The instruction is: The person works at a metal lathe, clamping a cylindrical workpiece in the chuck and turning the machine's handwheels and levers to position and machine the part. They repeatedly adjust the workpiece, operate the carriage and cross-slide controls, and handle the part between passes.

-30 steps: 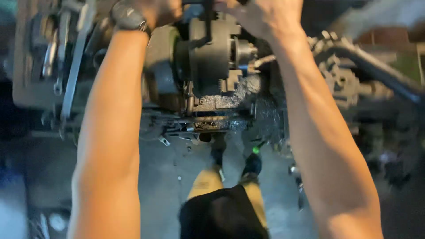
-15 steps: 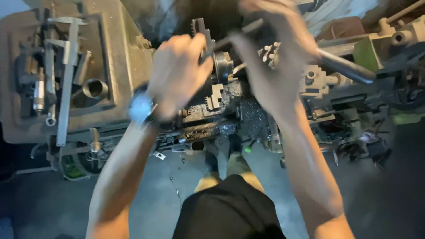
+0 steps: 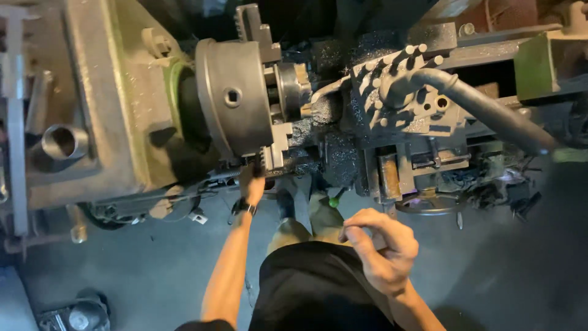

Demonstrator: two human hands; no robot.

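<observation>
**Materials and Surface Finish**

Above the left hand (image 3: pixel 251 184), the lathe chuck (image 3: pixel 236 98) is dull grey metal, smooth-faced. Beyond the right hand (image 3: pixel 383 248), the tool post (image 3: pixel 407 92) is rough dark metal coated in gritty swarf; its handle (image 3: pixel 490 110) is matt grey metal.

Grey concrete floor (image 3: pixel 147 263) (dusty, dimly lit) beneath a grimy lathe (image 3: pixel 110 110).
</observation>
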